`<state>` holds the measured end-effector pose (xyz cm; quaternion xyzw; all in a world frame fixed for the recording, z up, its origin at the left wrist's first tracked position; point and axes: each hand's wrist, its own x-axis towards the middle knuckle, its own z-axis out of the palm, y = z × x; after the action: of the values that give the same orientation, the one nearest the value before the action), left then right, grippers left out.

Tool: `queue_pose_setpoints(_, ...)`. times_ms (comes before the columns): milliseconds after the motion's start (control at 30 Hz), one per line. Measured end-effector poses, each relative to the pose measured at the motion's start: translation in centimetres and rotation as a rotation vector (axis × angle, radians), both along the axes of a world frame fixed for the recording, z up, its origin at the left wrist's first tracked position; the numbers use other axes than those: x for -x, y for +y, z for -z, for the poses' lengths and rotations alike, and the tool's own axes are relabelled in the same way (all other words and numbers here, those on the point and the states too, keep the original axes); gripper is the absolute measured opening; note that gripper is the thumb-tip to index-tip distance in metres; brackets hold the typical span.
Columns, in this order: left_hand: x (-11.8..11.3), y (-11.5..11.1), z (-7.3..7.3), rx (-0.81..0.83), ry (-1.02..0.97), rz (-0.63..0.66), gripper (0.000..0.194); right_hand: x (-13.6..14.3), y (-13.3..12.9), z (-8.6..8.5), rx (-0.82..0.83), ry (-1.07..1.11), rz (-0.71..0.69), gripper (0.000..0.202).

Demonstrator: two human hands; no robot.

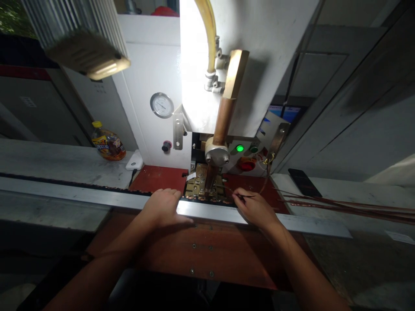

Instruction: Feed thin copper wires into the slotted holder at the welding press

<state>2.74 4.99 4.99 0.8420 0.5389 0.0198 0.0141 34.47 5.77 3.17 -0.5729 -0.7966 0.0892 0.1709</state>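
Note:
A long silver metal bar lies across the front of a machine, with a dark strip bearing small copper-coloured pieces along its far edge. My left hand is closed over the bar, fingers on the far side and thumb along the near face. To the right, my right hand pinches a thin, dark, wire-like piece whose tip points toward the machine's fixture; its exact kind is unclear. Between the hands, a copper electrode rod comes down at the fixture beside the strip.
Long copper strips lie on the right-hand table near a black phone. A bottle and a small white device stand on the left. A pressure gauge and a lit green button are on the machine.

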Motion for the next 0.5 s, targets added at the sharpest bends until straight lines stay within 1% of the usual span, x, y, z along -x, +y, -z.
queue_pose_setpoints(100, 0.3, 0.0, -0.2, 0.027, -0.065, 0.028, 0.084, 0.0, 0.0, 0.0, 0.005, -0.007, 0.008, 0.028)
queue_pose_setpoints(233, 1.4, -0.2, -0.6, 0.027, -0.159, 0.055, 0.092, 0.0, 0.0, -0.1, -0.004, -0.021, 0.004, 0.027)
queue_pose_setpoints(333, 2.5, -0.2, -0.8, 0.001, -0.145, 0.038, 0.094, 0.0, -0.1, -0.2, 0.006, -0.021, 0.006, 0.027)
queue_pose_setpoints(500, 4.2, 0.0, -0.9, 0.002, -0.107, -0.004, 0.094, 0.1, -0.1, -0.2, -0.002, -0.010, 0.003, 0.029)
